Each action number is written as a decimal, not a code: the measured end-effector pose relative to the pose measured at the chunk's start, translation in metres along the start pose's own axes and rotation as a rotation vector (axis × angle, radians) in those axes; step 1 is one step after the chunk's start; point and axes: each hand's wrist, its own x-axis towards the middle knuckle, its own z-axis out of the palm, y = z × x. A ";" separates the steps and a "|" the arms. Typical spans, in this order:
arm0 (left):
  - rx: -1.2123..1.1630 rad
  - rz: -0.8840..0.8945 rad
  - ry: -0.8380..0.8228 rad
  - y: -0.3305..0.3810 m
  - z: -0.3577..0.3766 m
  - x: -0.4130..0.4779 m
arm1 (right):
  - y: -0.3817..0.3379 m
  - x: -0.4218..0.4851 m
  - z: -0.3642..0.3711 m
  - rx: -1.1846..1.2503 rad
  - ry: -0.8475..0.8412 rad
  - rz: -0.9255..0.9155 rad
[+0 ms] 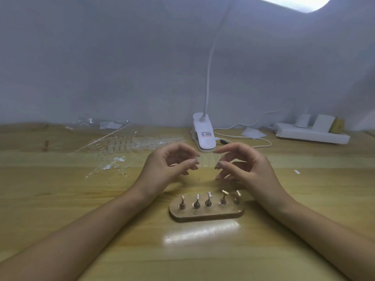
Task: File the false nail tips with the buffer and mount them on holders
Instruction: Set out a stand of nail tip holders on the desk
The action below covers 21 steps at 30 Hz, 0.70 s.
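Observation:
Above the middle of the wooden table, my left hand (172, 165) and my right hand (241, 167) face each other. Thumb and forefinger of each pinch one end of a thin clear strip of nail tips (207, 162), which spans the gap between them and is hard to make out. Just in front of the hands lies an oval wooden base (207, 214) with several small metal holders (208, 199) standing in a row. More clear false nail tips in plastic packs (129, 146) lie at the back left. No buffer is in view.
A white clip lamp (204, 134) stands at the back centre, its neck rising to the lit head at top right. Its cable runs right toward a white power strip (312, 135) with plugs. A small white scrap (296, 171) lies at right. A wall closes the back.

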 end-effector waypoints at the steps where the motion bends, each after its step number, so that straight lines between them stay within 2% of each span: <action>1: 0.022 0.019 -0.001 0.000 0.000 0.000 | 0.000 0.000 0.001 -0.029 -0.022 -0.018; 9: 0.049 0.024 -0.013 0.000 0.001 -0.002 | 0.004 0.000 0.000 -0.011 -0.039 -0.039; 16: 0.054 0.018 0.002 -0.002 0.001 0.000 | 0.005 0.001 -0.002 0.056 0.050 -0.004; 19: 0.131 0.023 0.049 -0.002 0.000 0.000 | 0.007 0.004 -0.004 0.070 0.096 0.005; 21: 0.204 0.004 0.009 -0.002 0.000 -0.001 | 0.009 0.005 -0.006 0.097 0.117 0.019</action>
